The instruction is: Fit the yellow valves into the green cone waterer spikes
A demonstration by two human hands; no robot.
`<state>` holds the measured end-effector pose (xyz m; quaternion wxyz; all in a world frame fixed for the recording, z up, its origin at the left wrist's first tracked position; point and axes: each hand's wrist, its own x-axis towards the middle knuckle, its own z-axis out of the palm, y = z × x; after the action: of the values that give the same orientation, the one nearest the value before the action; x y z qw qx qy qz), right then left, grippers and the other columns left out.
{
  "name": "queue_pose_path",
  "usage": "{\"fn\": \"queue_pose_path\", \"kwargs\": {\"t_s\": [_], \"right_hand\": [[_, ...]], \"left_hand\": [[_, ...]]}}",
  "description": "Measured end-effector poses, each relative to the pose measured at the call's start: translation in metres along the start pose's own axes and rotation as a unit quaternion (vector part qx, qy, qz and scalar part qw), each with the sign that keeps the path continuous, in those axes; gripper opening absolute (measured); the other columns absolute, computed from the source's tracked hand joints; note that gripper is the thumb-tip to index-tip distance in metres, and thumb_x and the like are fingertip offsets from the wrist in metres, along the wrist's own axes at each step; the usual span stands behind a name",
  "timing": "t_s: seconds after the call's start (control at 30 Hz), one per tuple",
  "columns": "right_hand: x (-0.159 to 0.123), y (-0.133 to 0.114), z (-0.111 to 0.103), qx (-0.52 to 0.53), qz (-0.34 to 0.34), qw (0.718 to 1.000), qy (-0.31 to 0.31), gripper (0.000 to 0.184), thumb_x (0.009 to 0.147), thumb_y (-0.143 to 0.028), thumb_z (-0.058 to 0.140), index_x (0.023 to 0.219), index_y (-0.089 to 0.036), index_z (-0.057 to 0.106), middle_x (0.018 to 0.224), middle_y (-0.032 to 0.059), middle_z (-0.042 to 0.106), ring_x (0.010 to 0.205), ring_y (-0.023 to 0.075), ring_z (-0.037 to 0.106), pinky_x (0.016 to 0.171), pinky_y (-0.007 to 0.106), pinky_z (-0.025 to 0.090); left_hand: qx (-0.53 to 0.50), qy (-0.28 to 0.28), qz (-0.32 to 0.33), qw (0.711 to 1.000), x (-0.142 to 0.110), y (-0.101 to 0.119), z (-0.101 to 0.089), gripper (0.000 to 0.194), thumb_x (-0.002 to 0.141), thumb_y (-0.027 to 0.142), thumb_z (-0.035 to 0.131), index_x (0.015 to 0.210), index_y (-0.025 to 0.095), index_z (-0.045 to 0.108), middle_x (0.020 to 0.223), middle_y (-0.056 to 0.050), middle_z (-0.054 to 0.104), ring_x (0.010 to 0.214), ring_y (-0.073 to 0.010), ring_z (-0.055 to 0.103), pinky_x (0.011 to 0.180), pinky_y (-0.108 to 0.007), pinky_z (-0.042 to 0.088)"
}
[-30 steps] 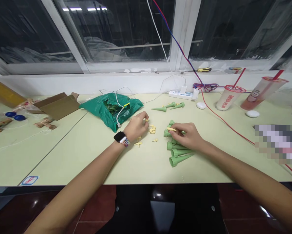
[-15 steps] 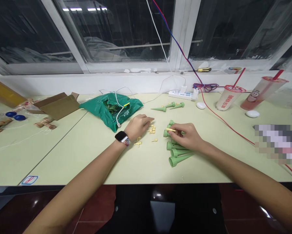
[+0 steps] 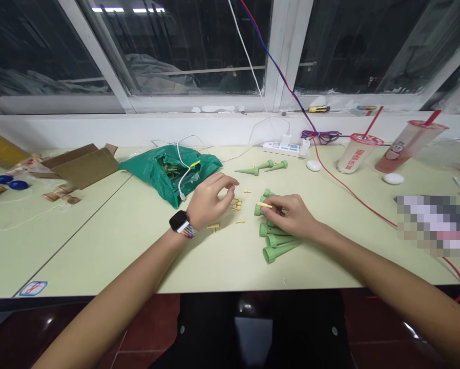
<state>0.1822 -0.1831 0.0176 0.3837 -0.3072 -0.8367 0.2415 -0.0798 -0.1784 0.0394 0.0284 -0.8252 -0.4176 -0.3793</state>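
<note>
My left hand (image 3: pixel 210 200), a smartwatch on its wrist, hovers over a scatter of small yellow pegs (image 3: pixel 236 206) with fingers curled and the tips pinched; whether they hold a peg I cannot make out. My right hand (image 3: pixel 291 215) rests on a pile of green cone spikes (image 3: pixel 278 241), pinching a yellow peg (image 3: pixel 264 205) at the mouth of the top green spike (image 3: pixel 258 209). Three more green spikes (image 3: pixel 266 166) lie further back on the table.
A green plastic bag (image 3: pixel 168 169) with a white cable over it lies to the left. Behind are a power strip (image 3: pixel 286 148), red and blue wires, two drink cups (image 3: pixel 355 152) with straws, and a cardboard box (image 3: pixel 80 165) at far left.
My left hand has lifted slightly off the pegs and drawn its fingers together. The right hand stays on the spike pile with its peg. The view shifted a little to the right.
</note>
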Motion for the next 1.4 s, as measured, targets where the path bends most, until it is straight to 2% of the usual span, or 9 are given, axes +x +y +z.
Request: {"fn": "queue_pose_path", "kwargs": {"t_s": [0.1,0.23,0.43,0.6,0.77,1.0,1.1,1.23,1.4], "right_hand": [[0.0,0.001,0.0,-0.005,0.005,1.0,0.004,0.022,0.097,-0.029,0.061,0.077,-0.02,0.061,0.06,-0.0042,0.05,0.054,0.0098,0.042,0.056,0.024,0.036],[0.0,0.003,0.001,-0.012,0.008,1.0,0.015,0.022,0.097,-0.029,0.06,0.077,-0.02,0.06,0.06,-0.004,0.05,0.054,0.0102,0.041,0.055,0.024,0.036],[0.0,0.004,0.002,-0.011,0.005,1.0,0.018,0.022,0.097,-0.029,0.059,0.076,-0.021,0.058,0.058,-0.0049,0.047,0.053,0.0103,0.04,0.055,0.025,0.036],[0.0,0.005,0.002,-0.009,0.0,1.0,0.02,0.022,0.096,-0.028,0.059,0.075,-0.021,0.057,0.057,-0.0056,0.046,0.052,0.0098,0.04,0.055,0.024,0.035],[0.001,0.005,0.002,-0.002,-0.003,1.0,0.022,0.023,0.095,-0.027,0.059,0.073,-0.02,0.055,0.058,-0.0061,0.045,0.052,0.0093,0.04,0.056,0.024,0.035],[0.002,0.004,0.003,0.005,-0.007,1.0,0.022,0.025,0.096,-0.028,0.059,0.072,-0.02,0.054,0.058,-0.0059,0.045,0.053,0.0096,0.039,0.055,0.025,0.034],[0.002,0.004,0.002,0.004,-0.006,1.0,0.022,0.026,0.096,-0.029,0.059,0.072,-0.021,0.054,0.058,-0.0056,0.045,0.053,0.0098,0.039,0.055,0.025,0.034],[0.002,0.001,0.001,0.021,0.001,1.0,0.001,0.026,0.097,-0.032,0.06,0.075,-0.02,0.059,0.057,-0.0051,0.047,0.054,0.0103,0.041,0.056,0.025,0.036],[-0.001,-0.004,0.003,0.075,0.009,0.996,-0.053,0.026,0.097,-0.038,0.064,0.08,-0.019,0.067,0.057,-0.0049,0.05,0.053,0.0101,0.041,0.054,0.025,0.036]], "left_hand": [[-0.006,-0.034,0.005,0.999,0.001,0.001,0.01,0.022,0.101,0.023,0.053,0.108,0.02,0.073,0.099,-0.006,0.073,0.095,-0.0215,0.067,0.089,-0.036,0.051],[0.023,-0.123,-0.057,0.99,0.017,-0.013,0.027,0.025,0.099,0.029,0.055,0.104,0.022,0.079,0.104,-0.008,0.074,0.1,-0.0245,0.067,0.092,-0.038,0.051],[0.091,-0.206,-0.16,0.961,0.046,-0.025,0.053,0.038,0.091,0.056,0.065,0.089,0.021,0.078,0.085,-0.009,0.077,0.081,-0.0257,0.069,0.069,-0.033,0.048],[0.096,-0.239,-0.141,0.956,0.064,-0.033,0.066,0.01,0.08,0.027,0.071,0.083,0.019,0.076,0.085,-0.009,0.078,0.08,-0.0259,0.071,0.066,-0.032,0.047],[0.049,-0.269,-0.097,0.957,0.071,-0.045,0.053,0.016,0.075,0.011,0.068,0.085,0.017,0.078,0.082,-0.006,0.078,0.076,-0.0211,0.071,0.071,-0.03,0.05],[-0.008,-0.289,-0.086,0.953,0.061,-0.051,0.043,0.016,0.074,0.015,0.072,0.089,0.017,0.076,0.082,-0.004,0.078,0.074,-0.0181,0.071,0.069,-0.027,0.053],[-0.028,-0.239,-0.088,0.967,0.06,-0.046,0.028,0.017,0.08,0.019,0.07,0.096,0.017,0.076,0.095,-0.006,0.079,0.084,-0.0194,0.073,0.078,-0.03,0.056],[-0.073,-0.114,-0.08,0.988,0.056,-0.016,-0.009,0.018,0.093,0.028,0.062,0.101,0.017,0.074,0.106,-0.008,0.077,0.091,-0.0189,0.072,0.088,-0.033,0.057],[-0.186,-0.19,-0.033,0.963,0.026,0.04,-0.035,0.021,0.096,0.037,0.066,0.108,0.022,0.076,0.105,-0.006,0.076,0.09,-0.0188,0.071,0.086,-0.032,0.058]]}}
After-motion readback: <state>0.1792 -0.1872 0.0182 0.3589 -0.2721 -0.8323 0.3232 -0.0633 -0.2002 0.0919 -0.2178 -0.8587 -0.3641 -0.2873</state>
